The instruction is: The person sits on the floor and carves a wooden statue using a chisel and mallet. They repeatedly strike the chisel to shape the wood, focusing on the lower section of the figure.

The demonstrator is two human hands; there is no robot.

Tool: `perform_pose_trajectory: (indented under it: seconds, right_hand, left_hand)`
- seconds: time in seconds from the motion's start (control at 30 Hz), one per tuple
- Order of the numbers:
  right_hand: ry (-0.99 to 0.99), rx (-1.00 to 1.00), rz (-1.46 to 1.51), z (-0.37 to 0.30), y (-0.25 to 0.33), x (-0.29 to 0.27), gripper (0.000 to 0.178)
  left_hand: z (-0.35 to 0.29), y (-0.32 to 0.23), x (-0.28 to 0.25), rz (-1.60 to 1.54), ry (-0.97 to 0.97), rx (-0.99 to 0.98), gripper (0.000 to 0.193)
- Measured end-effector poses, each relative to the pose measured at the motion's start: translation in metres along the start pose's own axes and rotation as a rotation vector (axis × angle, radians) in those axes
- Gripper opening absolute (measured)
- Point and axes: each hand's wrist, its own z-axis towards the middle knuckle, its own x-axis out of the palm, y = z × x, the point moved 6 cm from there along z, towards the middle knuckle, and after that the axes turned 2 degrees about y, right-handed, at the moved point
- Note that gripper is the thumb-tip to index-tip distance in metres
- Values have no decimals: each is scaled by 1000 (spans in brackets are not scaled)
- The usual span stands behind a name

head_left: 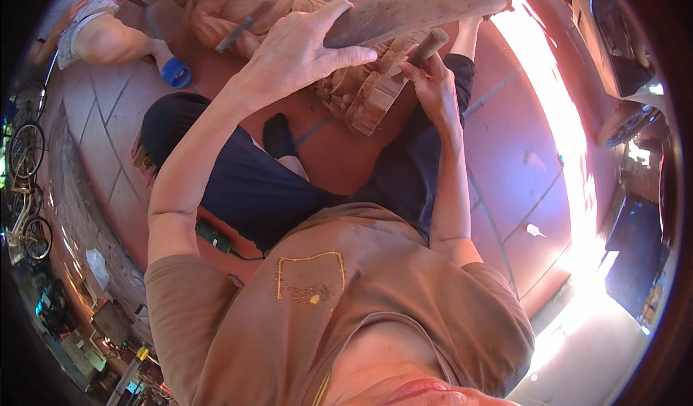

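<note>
My left hand (pixel 289 56) is closed around the near end of a long, flat wooden bat (pixel 419 7), thumb below and fingers above. The bat is raised over a carved wooden piece (pixel 368 103) with deep-cut relief, which lies on the floor between my legs. In my right hand (pixel 435 88) is a tool with a round wooden handle (pixel 428 45), its top end pointing up just under the bat. Its working end is hidden by my fingers and the carving. A narrow flat metal tool (pixel 245 27) rests on the rounded, swirling far part of the carving.
Another person (pixel 108 34) sits at the far left, wearing a blue sandal (pixel 175 72). A dark green corded tool (pixel 213 236) lies by my left hip. Bicycles (pixel 27 153) stand at the left edge, above assorted clutter. A motorbike wheel (pixel 622 123) is at the right.
</note>
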Motion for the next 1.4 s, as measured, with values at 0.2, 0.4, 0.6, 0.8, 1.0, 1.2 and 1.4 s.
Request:
perform_pose_trajectory:
  seconds: [0.2,0.4,0.6,0.8,1.0,1.2,1.4]
  right_hand:
    - [0,-37,-42,2,3,4,27]
    - [-17,-85,-196,0,-2,6,26]
    - [16,-47,-38,-2,7,6,25]
    - [40,-43,-74,-1,13,7,24]
    - [13,-30,-56,-3,8,2,24]
    - [-30,90,60,-8,-4,-16,23]
    - [-15,109,78,-8,-8,-13,24]
  left_hand:
    - [1,-21,-2,-96,-127,136,62]
    - [0,-8,19,208,107,86,66]
    - [1,-25,-3,37,-47,81,67]
    - [-1,-13,12,176,-28,117,68]
    - [-3,-6,12,256,48,94,70]
    - [-4,-5,-2,281,-54,104,73]
    - [1,-2,1,219,-66,122,74]
